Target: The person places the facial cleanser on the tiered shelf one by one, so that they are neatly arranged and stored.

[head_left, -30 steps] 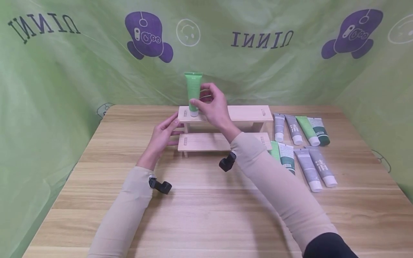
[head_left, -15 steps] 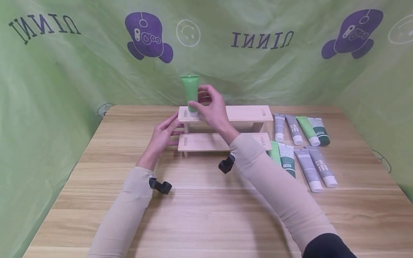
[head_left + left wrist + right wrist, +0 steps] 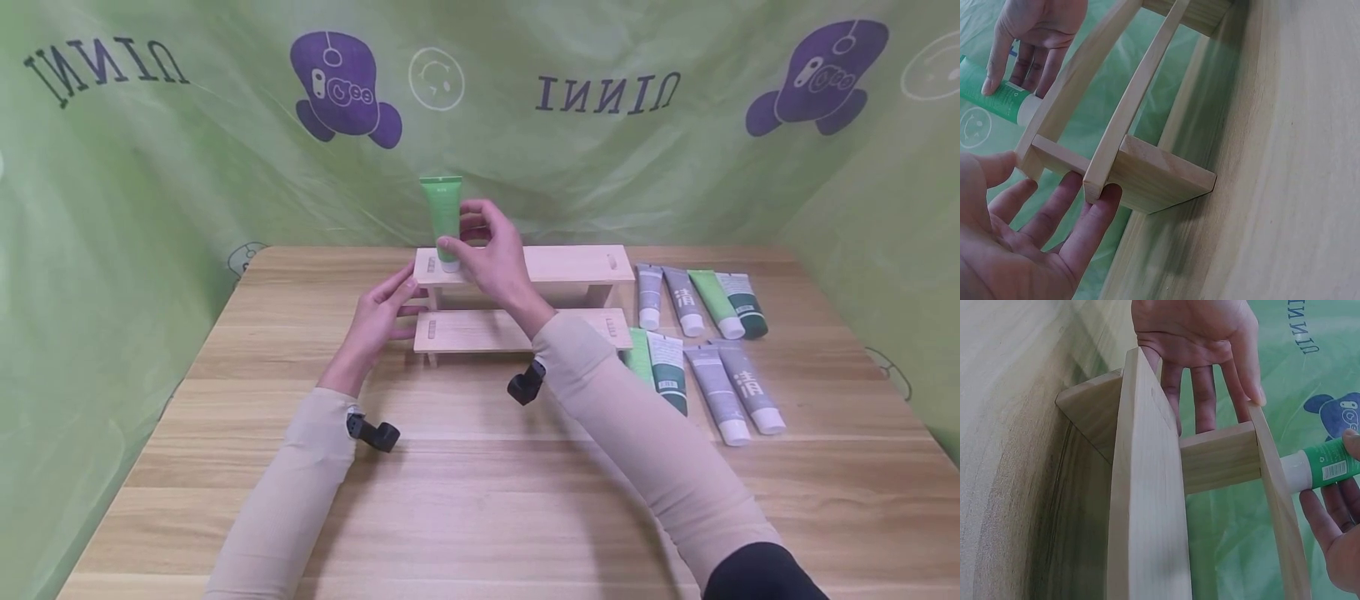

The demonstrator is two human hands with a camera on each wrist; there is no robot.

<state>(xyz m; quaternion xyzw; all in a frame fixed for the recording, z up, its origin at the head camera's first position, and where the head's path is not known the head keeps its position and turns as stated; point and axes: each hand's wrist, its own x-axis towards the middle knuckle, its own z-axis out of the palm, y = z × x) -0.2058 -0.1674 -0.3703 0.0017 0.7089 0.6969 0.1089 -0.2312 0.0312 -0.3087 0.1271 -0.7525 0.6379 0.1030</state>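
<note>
In the frame's upper centre, the right hand (image 3: 498, 254) pinches the upright green tube (image 3: 443, 212), cap-down at the wooden stand's (image 3: 573, 262) left end; the left hand (image 3: 377, 312), fingers extended, touches that end.

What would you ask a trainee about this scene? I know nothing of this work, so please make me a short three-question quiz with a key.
1. True or false: the green tube in the right grip has its white cap pointing up.

2. Which of these does the left grip touch?
A) the green tube
B) the wooden stand
C) the green backdrop

3. How many tubes can be seen lying on the table?

Key:
1. False; the white cap points down.
2. B; the left grip is at one end of the wooden stand.
3. Eight, one of them partly hidden.
</note>
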